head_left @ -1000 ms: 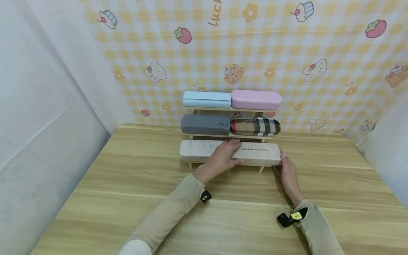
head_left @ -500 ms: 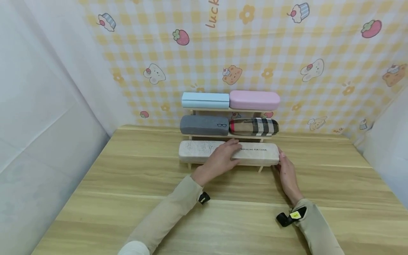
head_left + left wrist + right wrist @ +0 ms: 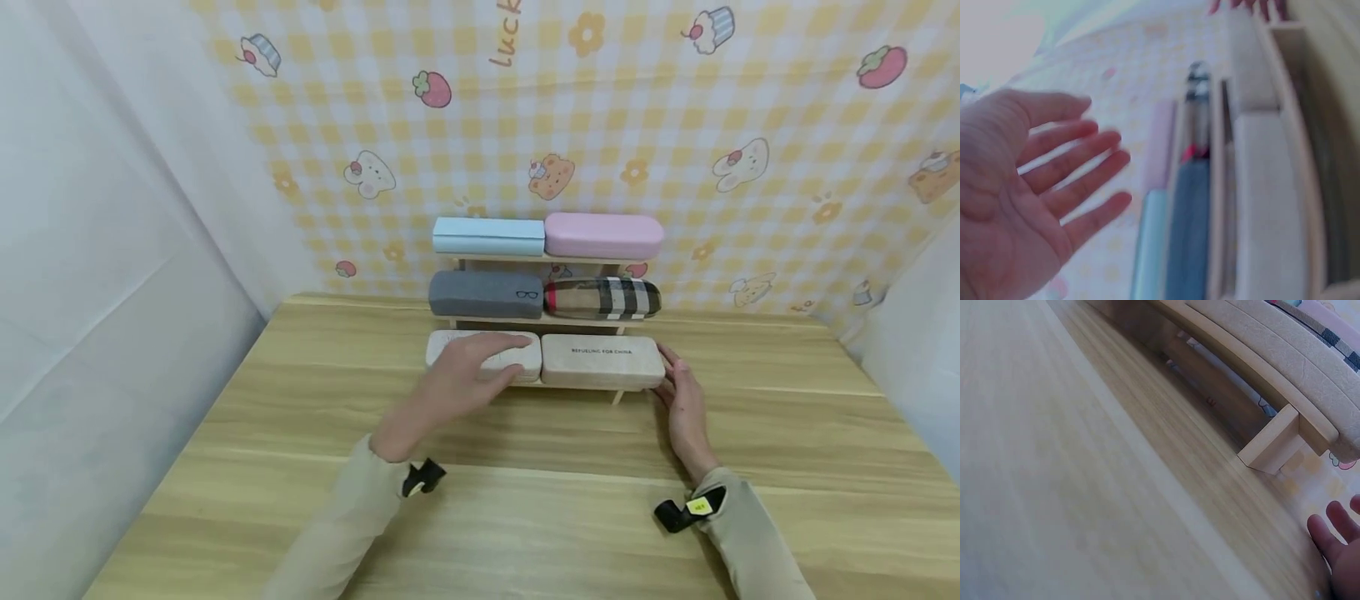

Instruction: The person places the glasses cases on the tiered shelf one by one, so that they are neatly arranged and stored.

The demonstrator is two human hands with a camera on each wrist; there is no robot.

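Observation:
My left hand (image 3: 450, 379), slightly blurred, is over the left cream glasses case (image 3: 531, 362) in the head view, covering part of it. In the left wrist view its fingers are spread, with nothing in the palm. Beside that case lies a second cream glasses case (image 3: 602, 368), printed "REFUELING FOR CHINA". Both sit end to end on the lowest tier of a wooden stand (image 3: 1272, 440). At the right end of the printed case, my right hand (image 3: 686, 412) has its fingertips right by the edge. The right wrist view shows its fingers extended, holding nothing.
A grey glasses case (image 3: 480, 296) and a plaid one (image 3: 585, 298) fill the middle tier. Above them are a light blue case (image 3: 487, 237) and a pink case (image 3: 603, 236). Behind the wooden table (image 3: 525, 517) hangs a yellow checked cloth (image 3: 480, 125).
My left hand has moved left and toward me, off the join between the two cream cases, uncovering the gap there. My right hand has stayed at the right end.

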